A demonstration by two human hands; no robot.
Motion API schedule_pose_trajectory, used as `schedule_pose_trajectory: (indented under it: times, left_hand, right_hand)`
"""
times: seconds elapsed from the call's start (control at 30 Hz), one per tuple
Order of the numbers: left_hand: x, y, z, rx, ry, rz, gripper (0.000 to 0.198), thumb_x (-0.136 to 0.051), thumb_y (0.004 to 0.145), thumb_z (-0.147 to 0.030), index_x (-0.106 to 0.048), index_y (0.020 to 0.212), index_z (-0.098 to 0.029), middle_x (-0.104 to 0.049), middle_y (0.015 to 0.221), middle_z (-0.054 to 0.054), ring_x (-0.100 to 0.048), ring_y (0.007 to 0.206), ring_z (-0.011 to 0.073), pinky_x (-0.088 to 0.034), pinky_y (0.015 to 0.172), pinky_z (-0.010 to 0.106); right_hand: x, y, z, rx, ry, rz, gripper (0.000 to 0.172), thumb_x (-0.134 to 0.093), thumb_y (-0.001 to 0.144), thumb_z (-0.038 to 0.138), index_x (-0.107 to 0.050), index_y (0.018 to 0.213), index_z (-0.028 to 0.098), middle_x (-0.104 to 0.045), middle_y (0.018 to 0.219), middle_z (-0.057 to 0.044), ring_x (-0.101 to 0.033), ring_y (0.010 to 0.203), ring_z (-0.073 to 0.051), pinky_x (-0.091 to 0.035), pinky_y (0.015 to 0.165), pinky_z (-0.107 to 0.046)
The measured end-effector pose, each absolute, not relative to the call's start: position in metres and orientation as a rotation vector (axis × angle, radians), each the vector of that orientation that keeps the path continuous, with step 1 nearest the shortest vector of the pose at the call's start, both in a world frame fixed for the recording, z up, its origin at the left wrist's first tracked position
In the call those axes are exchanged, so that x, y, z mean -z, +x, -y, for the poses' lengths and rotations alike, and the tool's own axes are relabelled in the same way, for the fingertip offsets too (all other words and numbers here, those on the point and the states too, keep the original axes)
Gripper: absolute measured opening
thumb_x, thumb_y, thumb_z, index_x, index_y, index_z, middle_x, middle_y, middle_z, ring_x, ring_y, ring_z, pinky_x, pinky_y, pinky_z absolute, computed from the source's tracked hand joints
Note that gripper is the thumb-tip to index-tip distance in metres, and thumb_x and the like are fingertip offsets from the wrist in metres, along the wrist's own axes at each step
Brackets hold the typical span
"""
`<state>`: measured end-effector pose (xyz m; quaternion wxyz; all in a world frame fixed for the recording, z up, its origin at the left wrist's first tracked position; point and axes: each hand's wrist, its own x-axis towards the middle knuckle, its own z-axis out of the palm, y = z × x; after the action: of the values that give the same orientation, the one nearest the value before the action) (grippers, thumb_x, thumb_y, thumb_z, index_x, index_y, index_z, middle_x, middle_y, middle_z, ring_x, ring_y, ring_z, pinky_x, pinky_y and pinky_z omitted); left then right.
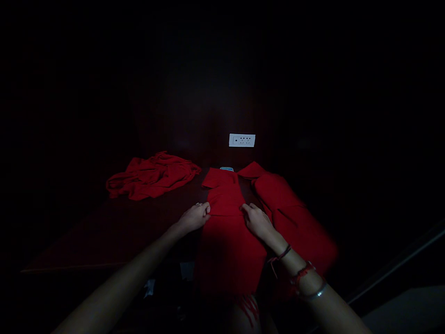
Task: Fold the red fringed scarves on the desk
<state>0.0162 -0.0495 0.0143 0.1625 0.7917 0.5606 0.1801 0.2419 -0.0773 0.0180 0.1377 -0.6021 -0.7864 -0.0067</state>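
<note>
"Where does the red cloth [226, 197] lie?"
"On the table [139, 227], its near end running into shadow."
"What holds it?"
"The person's left hand [196, 217] and right hand [257, 221] each pinch one side (exact grip hard to make out)."

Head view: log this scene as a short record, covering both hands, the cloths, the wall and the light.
Left hand: pinching the middle red cloth at its left edge
Right hand: pinching its right edge
Cloth to the left: crumpled red heap on the dark table
Cloth to the right: smoother red cloth
Wall: white socket plate
Light: dim; surroundings mostly too dark to make out
</note>
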Motion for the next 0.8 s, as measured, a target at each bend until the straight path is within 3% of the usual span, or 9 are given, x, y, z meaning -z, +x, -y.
schedule_pose_trajectory:
  times: [0.1,0.2,0.37,0.43,0.63,0.8]
  left_hand:
    - [-0.025,0.003,0.022,-0.558,2.047,-1.391,0.02,-0.052,0.066,-0.037,-0.051,0.067,-0.016,-0.048,0.058,-0.003,-0.042,0.056,0.0103,-0.032,0.052,0.019]
    - [-0.03,0.0,-0.005,-0.811,1.883,-1.371,0.03,-0.045,0.07,-0.042,-0.053,0.077,-0.014,-0.048,0.062,-0.002,-0.041,0.057,0.01,-0.03,0.049,0.019]
    - [-0.02,0.006,-0.028,-0.714,1.72,-1.22,0.039,-0.047,0.072,-0.043,-0.05,0.104,-0.022,-0.052,0.099,0.002,-0.045,0.081,0.0131,-0.031,0.054,0.018]
    - [-0.015,0.004,-0.032,-0.703,1.639,-1.167,0.039,-0.048,0.073,-0.04,-0.048,0.108,-0.025,-0.05,0.104,0.001,-0.045,0.084,0.0119,-0.031,0.054,0.016]
    - [-0.009,-0.003,-0.053,-0.707,1.403,-0.9,0.031,-0.057,0.068,-0.026,-0.055,0.097,-0.016,-0.052,0.075,0.0,-0.042,0.054,0.0033,-0.021,0.04,0.012]
    - [-0.008,-0.003,-0.058,-0.685,1.294,-0.827,0.027,-0.059,0.064,-0.017,-0.055,0.09,-0.012,-0.046,0.063,-0.003,-0.033,0.044,0.0005,-0.012,0.035,0.013]
  right_hand:
    - [-0.034,0.239,0.073,0.085,-1.572,2.385,0.037,-0.046,0.072,0.017,-0.048,0.108,0.021,-0.042,0.108,-0.009,-0.044,0.095,-0.019,-0.037,0.076,-0.028]
    - [-0.044,0.224,0.067,0.177,-1.275,2.543,0.045,-0.05,0.071,0.021,-0.042,0.115,0.022,-0.038,0.116,-0.008,-0.038,0.101,-0.02,-0.034,0.082,-0.031]
    - [-0.027,0.196,0.062,0.515,-1.072,2.674,0.024,-0.04,0.08,0.017,-0.052,0.101,0.019,-0.051,0.093,-0.006,-0.043,0.089,-0.018,-0.034,0.078,-0.032]
    - [-0.017,0.192,0.062,0.62,-1.036,2.695,0.019,-0.039,0.081,0.015,-0.054,0.092,0.018,-0.052,0.086,-0.005,-0.044,0.084,-0.017,-0.035,0.076,-0.032]
    - [-0.01,0.181,0.061,0.752,-0.926,2.618,0.029,-0.037,0.083,0.017,-0.043,0.111,0.019,-0.052,0.095,-0.006,-0.044,0.083,-0.017,-0.035,0.071,-0.032]
    - [-0.009,0.161,0.053,0.788,-0.871,2.677,0.017,-0.037,0.082,0.013,-0.054,0.084,0.015,-0.052,0.079,-0.005,-0.044,0.076,-0.016,-0.034,0.069,-0.029]
